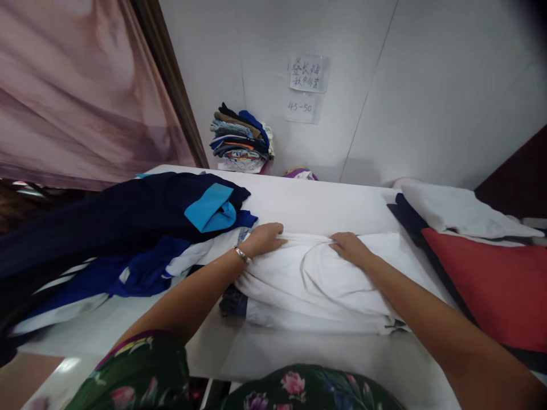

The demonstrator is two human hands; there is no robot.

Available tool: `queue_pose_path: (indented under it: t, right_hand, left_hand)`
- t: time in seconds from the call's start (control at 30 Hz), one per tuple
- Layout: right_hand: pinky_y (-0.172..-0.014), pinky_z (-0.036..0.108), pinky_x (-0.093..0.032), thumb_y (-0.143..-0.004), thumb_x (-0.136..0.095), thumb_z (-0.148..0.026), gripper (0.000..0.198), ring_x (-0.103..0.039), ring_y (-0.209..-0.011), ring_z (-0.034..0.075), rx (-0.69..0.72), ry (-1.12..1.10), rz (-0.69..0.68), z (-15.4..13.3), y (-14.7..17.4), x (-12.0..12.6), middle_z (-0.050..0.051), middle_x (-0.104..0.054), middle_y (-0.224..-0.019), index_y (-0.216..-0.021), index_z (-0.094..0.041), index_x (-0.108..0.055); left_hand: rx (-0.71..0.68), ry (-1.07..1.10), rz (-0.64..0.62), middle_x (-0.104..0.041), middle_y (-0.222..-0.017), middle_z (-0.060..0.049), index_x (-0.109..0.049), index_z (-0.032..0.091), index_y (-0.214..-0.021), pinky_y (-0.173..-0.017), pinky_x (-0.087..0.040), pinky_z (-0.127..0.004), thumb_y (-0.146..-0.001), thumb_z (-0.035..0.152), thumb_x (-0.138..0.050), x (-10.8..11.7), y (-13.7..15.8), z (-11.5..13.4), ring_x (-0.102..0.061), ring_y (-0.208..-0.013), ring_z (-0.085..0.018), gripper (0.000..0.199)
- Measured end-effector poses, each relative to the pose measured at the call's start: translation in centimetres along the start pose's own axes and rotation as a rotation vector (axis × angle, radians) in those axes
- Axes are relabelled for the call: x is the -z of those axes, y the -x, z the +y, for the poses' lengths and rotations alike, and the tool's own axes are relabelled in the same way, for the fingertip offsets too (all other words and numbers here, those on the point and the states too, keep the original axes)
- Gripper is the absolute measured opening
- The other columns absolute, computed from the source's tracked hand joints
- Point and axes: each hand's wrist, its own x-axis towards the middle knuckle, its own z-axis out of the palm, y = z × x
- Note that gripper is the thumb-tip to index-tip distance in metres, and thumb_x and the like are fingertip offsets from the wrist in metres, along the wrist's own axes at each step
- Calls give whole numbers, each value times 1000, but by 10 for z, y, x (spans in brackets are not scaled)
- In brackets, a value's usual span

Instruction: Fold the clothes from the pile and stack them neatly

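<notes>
A white garment (290, 290) lies bunched across the table in front of me, creased in the middle. My left hand (264, 239) pinches its far edge on the left side, a silver bracelet at the wrist. On the right, my right hand (349, 248) grips the same far edge between thumb and fingers, so the cloth runs in a straight line between both hands. Dark blue denim (234, 302) shows from under the garment's left end. At its near right corner a small dark green print (396, 326) is visible.
Dark navy clothes (141, 199) with a bright blue part (209, 210) heap at left, above blue and white ones (149, 265). Red (487, 285) and pale grey garments (453, 210) lie at right. Behind the white table (325, 199), folded clothes (241, 139) stand stacked by the wall.
</notes>
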Motion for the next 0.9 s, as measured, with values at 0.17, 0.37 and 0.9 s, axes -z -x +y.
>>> queue_pose_path:
  t: [0.17, 0.37, 0.9]
  right_hand:
    - [-107, 48, -27, -93, -44, -31, 38, -50, -123, 26, -96, 79, 6, -6, -2, 6, 12, -60, -129, -125, -18, -57]
    - [-112, 54, -18, -96, -37, -45, 50, -28, -140, 28, -137, 77, 159, -29, 26, 13, 13, -40, -148, -136, -19, -49]
    - [-113, 55, -14, -95, -35, -54, 59, -20, -144, 29, -120, 5, -21, -67, 55, -10, 11, -27, -155, -144, -21, -39]
  left_hand:
    - [351, 83, -120, -69, -110, -14, -63, 16, -109, -83, -45, -32, -89, 45, -50, -6, -28, -16, -62, -105, -27, 38]
    - [394, 69, -167, -68, -115, -13, -65, 17, -111, -88, -45, -32, -86, 47, -54, -19, -37, -24, -61, -110, -28, 40]
    - [684, 194, 14, -54, -135, -18, -53, 12, -129, -90, -44, -36, -83, 57, -49, 23, 44, -50, -53, -120, -34, 64]
